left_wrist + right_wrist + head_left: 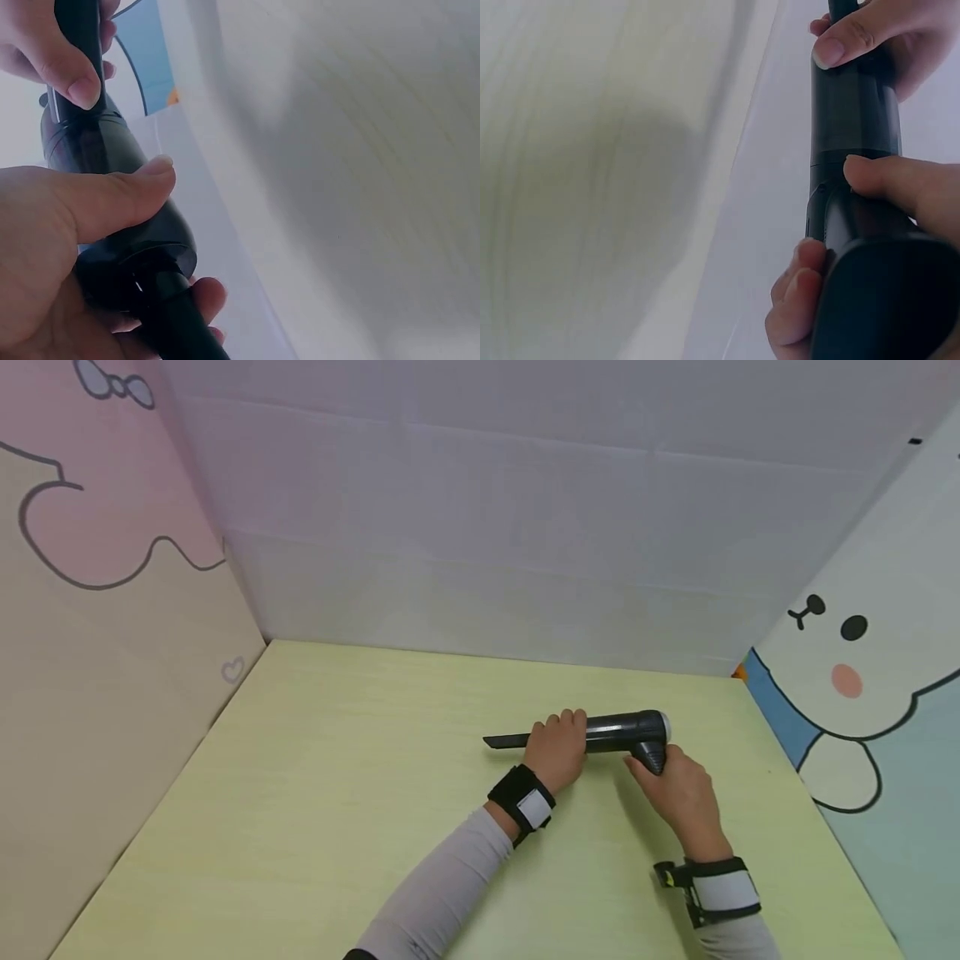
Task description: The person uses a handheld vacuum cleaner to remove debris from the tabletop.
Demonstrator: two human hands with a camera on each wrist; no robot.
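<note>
A black handheld vacuum cleaner [618, 731] is held roughly level above the table, its slim crevice nozzle [506, 741] pointing left. My left hand [557, 753] grips it at the front, where the nozzle meets the body; in the left wrist view the thumb lies along the dark body [97, 150], with the nozzle [180, 322] running out below. At the other end my right hand [684, 793] holds the short angled handle [651, 758]. From the right wrist, its thumb presses near a seam and its fingers curl round the handle [885, 307]. The palms hide parts of the grip.
Beneath both hands spreads a pale yellow-green tabletop [337, 777]. A white panel [487, 527] closes off the back. Printed panels stand at the left [112, 693] and right [885, 760], with a small orange thing [739, 672] in the far right corner.
</note>
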